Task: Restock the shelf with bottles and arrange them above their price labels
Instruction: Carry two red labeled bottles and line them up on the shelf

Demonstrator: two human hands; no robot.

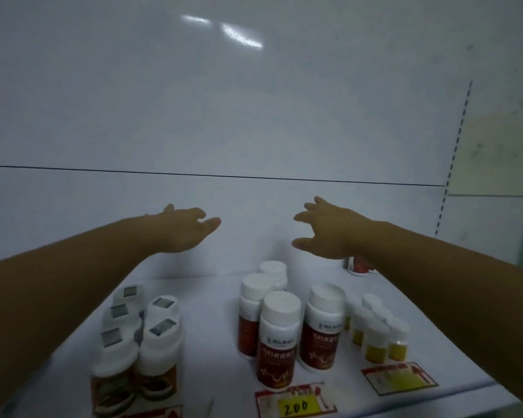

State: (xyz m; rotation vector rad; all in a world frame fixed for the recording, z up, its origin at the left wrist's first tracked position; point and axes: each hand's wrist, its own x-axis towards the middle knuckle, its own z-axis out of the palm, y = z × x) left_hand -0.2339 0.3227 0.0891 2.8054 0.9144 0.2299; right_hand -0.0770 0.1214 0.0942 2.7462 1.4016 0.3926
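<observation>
Reaching forward over a white shelf (212, 312), a person's left hand (184, 229) and right hand (329, 230) hang in the air, fingers (305, 218) spread and loose, holding nothing. The bottles stand below the hands, untouched: sticker-capped bottles (160, 351) at left, red-label bottles (280, 336) in the middle behind a price label (296, 402) marked 200, small yellow-label bottles (375, 336) at right.

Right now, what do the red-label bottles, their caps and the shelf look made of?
White red-label bottles: probably opaque plastic; the printed label looks slightly shiny.
Flat white round caps: likely plastic, matte, no glare.
White shelf board: smooth, painted metal or laminate; can't tell which.
</observation>
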